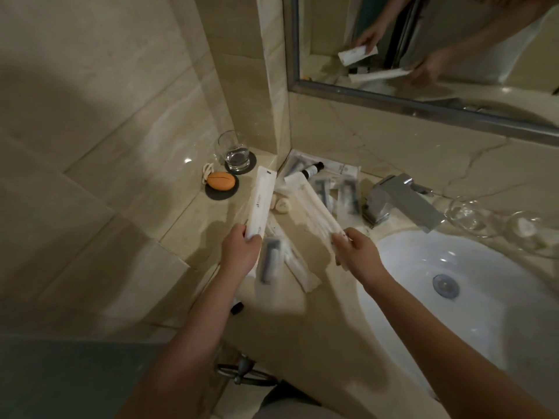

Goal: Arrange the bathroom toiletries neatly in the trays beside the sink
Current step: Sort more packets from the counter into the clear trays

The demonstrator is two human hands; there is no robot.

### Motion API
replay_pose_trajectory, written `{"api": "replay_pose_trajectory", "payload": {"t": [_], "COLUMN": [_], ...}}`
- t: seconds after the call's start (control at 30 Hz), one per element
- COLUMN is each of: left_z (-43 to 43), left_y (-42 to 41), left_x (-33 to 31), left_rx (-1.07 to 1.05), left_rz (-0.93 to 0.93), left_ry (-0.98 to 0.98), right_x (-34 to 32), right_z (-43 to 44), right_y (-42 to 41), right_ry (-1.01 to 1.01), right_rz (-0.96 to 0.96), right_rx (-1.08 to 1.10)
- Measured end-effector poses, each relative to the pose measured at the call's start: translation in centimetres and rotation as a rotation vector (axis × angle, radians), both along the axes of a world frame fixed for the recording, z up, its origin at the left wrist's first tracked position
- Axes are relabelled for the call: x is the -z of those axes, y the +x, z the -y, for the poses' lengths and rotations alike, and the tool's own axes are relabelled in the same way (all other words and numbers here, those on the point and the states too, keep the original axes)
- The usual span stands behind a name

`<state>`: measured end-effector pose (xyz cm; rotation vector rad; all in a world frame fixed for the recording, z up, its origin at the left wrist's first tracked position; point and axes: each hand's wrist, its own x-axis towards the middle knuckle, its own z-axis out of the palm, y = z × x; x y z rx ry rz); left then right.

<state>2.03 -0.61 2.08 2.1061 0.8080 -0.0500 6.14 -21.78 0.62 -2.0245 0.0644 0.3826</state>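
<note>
Toiletries point(272, 264): mostly loose on surface point(193, 234), centre frame; a few in tray point(292, 155) by wall, upper centre. Held above the heap: left hand point(240, 252) grips white packet point(262, 201); right hand point(360, 252) grips clear packet point(311, 210). Progress: judged early, most unsorted.

Chrome angular faucet point(399, 204) behind white oval ceramic basin point(499, 322). Left of faucet: clear-wrapped dark razors point(348, 193) on beige marble counter point(193, 225); white rectangular tray point(292, 154) behind them in wall corner. Farther left: clear glass tumbler point(234, 154), orange oval soap point(221, 181) before it. Right of faucet: clear round glasses point(472, 219). Front-left: long white packet point(261, 201) in left hand point(240, 252), long clear-wrapped packet point(308, 204) in right hand point(360, 255).
</note>
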Motion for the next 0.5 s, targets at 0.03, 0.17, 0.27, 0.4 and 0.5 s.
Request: {"api": "replay_pose_trajectory", "payload": {"t": [0.03,0.17,0.27,0.4,0.5], "left_z": [0.8,5.2,9.3,15.1,19.6], "left_y": [0.0,0.5,1.0,1.2,1.2], "left_x": [-0.5,-2.3,-3.0,-3.4,-3.1], "left_rx": [0.019,0.104,0.196,0.328,0.423], "left_rz": [0.022,0.129,0.160,0.149,0.120], "left_ry": [-0.020,-0.084,-0.172,-0.279,-0.316], "right_x": [-0.6,-2.4,-3.0,-3.1,-2.9], "right_z": [0.5,4.0,7.7,13.3,17.5], "right_y": [-0.5,-2.3,-3.7,-6.2,-8.1], "right_ry": [0.047,0.177,0.238,0.258,0.254], "right_rz": [0.000,-0.004,0.003,0.012,0.036], "right_rx": [0.003,0.046,0.109,0.259,0.368]}}
